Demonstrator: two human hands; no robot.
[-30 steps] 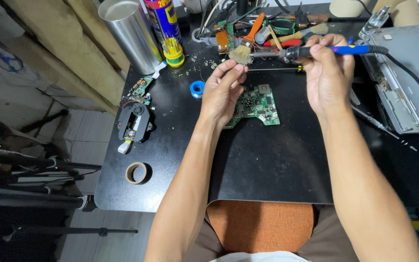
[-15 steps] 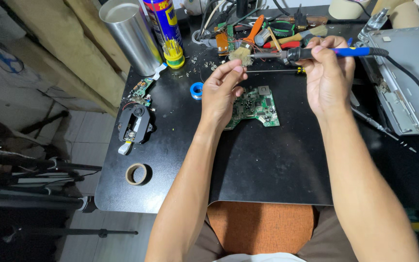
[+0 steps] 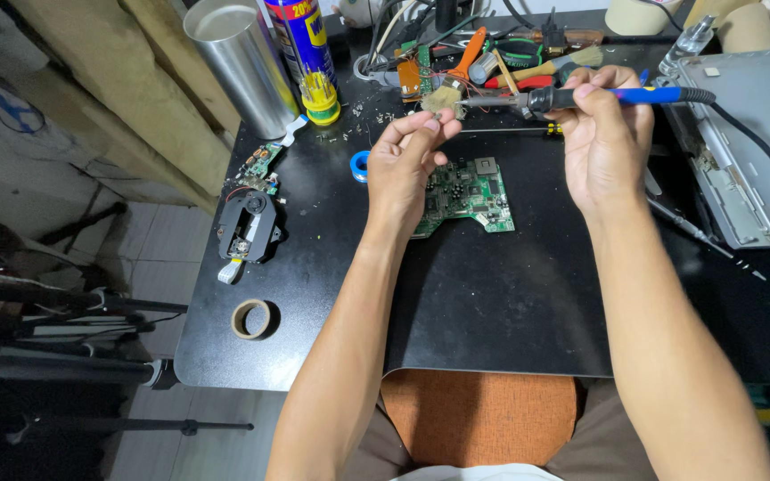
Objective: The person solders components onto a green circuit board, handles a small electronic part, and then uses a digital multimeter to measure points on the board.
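Right hand (image 3: 606, 147) raised at about 1 o'clock over the black mat (image 3: 510, 303), fingers curled round the blue handle of a soldering iron (image 3: 581, 96); the iron lies level, its metal tip pointing toward 9 o'clock. Black cord runs off the handle end toward 3 o'clock and drops past a grey metal chassis (image 3: 750, 151), which the frame edge cuts off.

Left hand (image 3: 407, 165) at roughly 12 o'clock, fingertips drawn together in a pinch just beside the iron's tip. What it pinches is too small to make out (a pale brush head (image 3: 443, 100) sits right behind, confusing the outline).

Green circuit board (image 3: 465, 194) flat on the mat just below both hands, its left edge hidden under the left wrist. Neither hand touches it, as far as can be seen.

At 11 o'clock: a blue tape roll (image 3: 360, 166) near the left hand, a blue-and-yellow spray can (image 3: 305, 49) and a steel cylinder (image 3: 238, 62), both cropped at the top. At 9 o'clock: a black optical drive mechanism (image 3: 247, 227) with a small board above it. At 8 o'clock: a brown tape roll (image 3: 252, 318).

Tools and wires piled at 12 o'clock overlap too much to sort. Orange seat cushion (image 3: 479, 414) shows at 6 o'clock between the forearms.
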